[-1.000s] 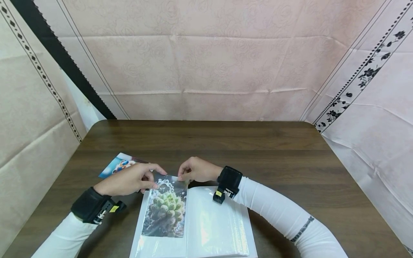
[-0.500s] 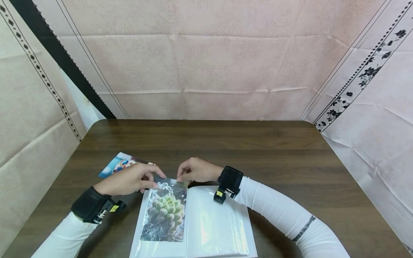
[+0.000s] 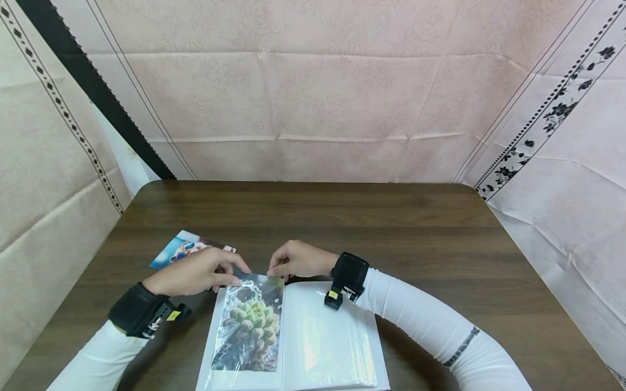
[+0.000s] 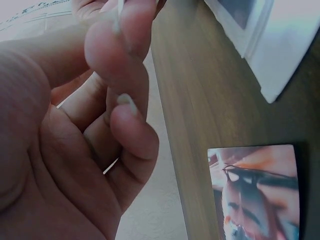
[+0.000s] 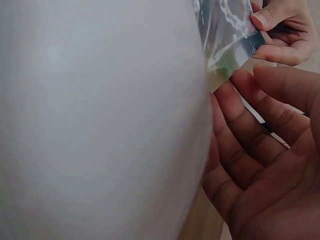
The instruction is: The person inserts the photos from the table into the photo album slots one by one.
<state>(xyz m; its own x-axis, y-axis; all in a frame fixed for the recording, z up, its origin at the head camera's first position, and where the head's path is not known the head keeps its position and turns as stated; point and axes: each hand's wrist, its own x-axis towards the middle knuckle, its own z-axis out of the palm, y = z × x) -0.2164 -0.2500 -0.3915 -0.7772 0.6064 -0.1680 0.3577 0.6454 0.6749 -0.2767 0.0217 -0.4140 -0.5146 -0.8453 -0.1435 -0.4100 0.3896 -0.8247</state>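
Note:
An open photo album (image 3: 330,336) with clear plastic pockets lies at the near side of the table. In its left page sits a photo (image 3: 251,326) of a green succulent, mostly inside the pocket, its top edge at the pocket's mouth. My left hand (image 3: 200,271) pinches at the top left corner, index fingertip on the photo's upper edge and thumb over the plastic. At the top right corner, my right hand (image 3: 300,258) pinches the photo's edge between thumb and index finger. The right wrist view shows both hands' fingertips close together along that edge.
Another photo (image 3: 183,247), blue and colourful, lies on the brown wooden table (image 3: 391,228) behind my left hand, which partly covers it. A patterned pale cloth (image 3: 318,98) hangs beyond the table's far edge.
The succulent photo has slid down toward me, deeper into the pocket. My left index finger and right fingertips have moved slightly down with it; the album has stayed in place.

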